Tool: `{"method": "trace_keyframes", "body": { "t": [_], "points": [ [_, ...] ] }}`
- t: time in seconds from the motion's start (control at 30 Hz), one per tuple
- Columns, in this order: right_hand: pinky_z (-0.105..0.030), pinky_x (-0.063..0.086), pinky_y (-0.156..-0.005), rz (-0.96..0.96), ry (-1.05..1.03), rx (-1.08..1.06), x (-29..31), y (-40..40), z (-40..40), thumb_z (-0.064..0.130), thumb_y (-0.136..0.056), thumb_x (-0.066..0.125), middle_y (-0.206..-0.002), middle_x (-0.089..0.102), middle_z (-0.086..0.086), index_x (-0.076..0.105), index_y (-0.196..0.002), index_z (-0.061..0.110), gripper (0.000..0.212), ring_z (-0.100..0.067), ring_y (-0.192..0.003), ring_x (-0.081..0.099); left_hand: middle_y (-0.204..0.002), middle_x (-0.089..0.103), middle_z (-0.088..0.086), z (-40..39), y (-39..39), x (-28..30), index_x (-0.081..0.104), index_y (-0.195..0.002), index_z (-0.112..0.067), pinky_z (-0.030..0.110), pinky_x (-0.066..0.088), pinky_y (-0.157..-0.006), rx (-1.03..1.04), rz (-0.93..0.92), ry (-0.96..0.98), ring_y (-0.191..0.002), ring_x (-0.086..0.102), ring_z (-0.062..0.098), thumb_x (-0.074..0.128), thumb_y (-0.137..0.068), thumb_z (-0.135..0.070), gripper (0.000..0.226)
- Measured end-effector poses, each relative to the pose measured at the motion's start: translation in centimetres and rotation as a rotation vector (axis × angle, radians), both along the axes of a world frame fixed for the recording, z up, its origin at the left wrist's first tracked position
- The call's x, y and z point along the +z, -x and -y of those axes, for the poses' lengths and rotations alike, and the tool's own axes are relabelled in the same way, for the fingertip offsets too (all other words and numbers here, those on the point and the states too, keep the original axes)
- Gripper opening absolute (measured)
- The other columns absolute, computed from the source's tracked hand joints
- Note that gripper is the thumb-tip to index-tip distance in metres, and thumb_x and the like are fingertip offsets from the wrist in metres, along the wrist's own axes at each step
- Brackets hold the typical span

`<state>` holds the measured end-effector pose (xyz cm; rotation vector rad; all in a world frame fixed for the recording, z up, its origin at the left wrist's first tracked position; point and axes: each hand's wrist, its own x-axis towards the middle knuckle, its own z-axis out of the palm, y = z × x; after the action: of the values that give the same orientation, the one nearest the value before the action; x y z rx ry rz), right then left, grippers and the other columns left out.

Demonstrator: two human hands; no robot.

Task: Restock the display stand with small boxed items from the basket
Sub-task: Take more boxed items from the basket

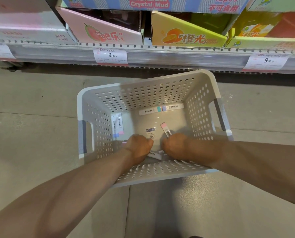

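Both hands low-centre, inside basket (143,78). Left hand (139,148) curled on blue-topped box (150,133). Right hand (175,146) pinches pink-tipped box (165,128).

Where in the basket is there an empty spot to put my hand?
The bare floor of the basket lies mid-bottom, between the two boxes by the far wall and the pink-tipped box. It is crowded near the front wall, where the left hand and right hand gather boxes.

Shop aisle, price tags (111,55) (9.90), shelf (160,52) of boxed goods
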<state>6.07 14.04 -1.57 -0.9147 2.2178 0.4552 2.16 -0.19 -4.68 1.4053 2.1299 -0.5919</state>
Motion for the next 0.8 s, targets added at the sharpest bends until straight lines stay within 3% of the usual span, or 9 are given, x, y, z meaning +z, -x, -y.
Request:
{"method": "trace_keyframes", "body": {
  "t": [0.13,0.2,0.37,0.47,0.6,0.8],
  "points": [
    [-0.037,0.042,-0.082,0.005,-0.024,0.081,0.7,0.3,0.1,0.009,-0.096,0.031,-0.129,0.050,-0.021,0.049,-0.122,-0.002,0.033,-0.033,-0.110,0.056,-0.111,0.058,0.019,0.0,0.4,0.9,0.049,-0.116,0.000,0.033,0.036,-0.067,-0.056,0.032,0.010,-0.097,0.058,0.033,0.041,-0.091,-0.003,0.027],
    [-0.037,0.043,-0.084,-0.013,-0.019,0.069,1.1,0.4,-0.1,0.008,-0.095,0.033,-0.127,0.052,-0.021,0.047,-0.123,-0.004,0.034,-0.033,-0.109,0.057,-0.113,0.056,0.020,0.1,0.5,1.3,0.047,-0.119,0.000,0.034,0.039,-0.068,-0.032,0.057,0.011,-0.097,0.057,0.034,0.040,-0.091,-0.002,0.029],
    [-0.030,0.040,-0.067,0.078,0.187,-0.416,0.8,0.1,-0.6,0.005,-0.094,0.035,-0.115,0.062,-0.017,0.030,-0.131,-0.004,0.039,-0.030,-0.098,0.062,-0.111,0.052,0.021,0.6,0.7,2.1,0.034,-0.128,-0.001,0.036,0.039,-0.066,-0.021,0.085,-0.022,-0.092,0.056,0.034,0.038,-0.092,-0.004,0.036],
    [-0.032,0.047,-0.079,0.079,0.195,-0.620,1.5,0.1,-1.0,0.004,-0.094,0.036,-0.123,0.055,-0.018,0.022,-0.137,-0.002,0.046,-0.029,-0.105,0.058,-0.104,0.059,0.018,0.7,0.9,2.5,0.043,-0.116,0.000,0.035,0.040,-0.067,0.003,0.109,-0.034,-0.090,0.058,0.031,0.040,-0.089,-0.002,0.027],
    [-0.034,0.046,-0.090,0.018,0.125,-0.712,2.5,0.5,-1.0,0.001,-0.093,0.037,-0.134,0.045,-0.019,0.026,-0.136,0.001,0.044,-0.030,-0.118,0.050,-0.102,0.062,0.016,0.3,1.2,3.3,0.050,-0.108,-0.003,0.032,0.042,-0.067,0.191,0.132,-0.040,-0.092,0.060,0.031,0.041,-0.087,0.000,0.023],
    [-0.037,0.049,-0.085,-0.004,0.056,-0.977,0.7,1.7,0.1,0.003,-0.086,0.049,-0.123,0.056,-0.018,0.037,-0.124,-0.003,0.040,-0.032,-0.110,0.058,-0.109,0.058,0.015,0.6,1.2,3.2,0.054,-0.108,-0.004,0.033,0.044,-0.074,0.606,0.320,-0.172,-0.094,0.058,0.030,0.037,-0.097,-0.020,0.026]
  ]
}}
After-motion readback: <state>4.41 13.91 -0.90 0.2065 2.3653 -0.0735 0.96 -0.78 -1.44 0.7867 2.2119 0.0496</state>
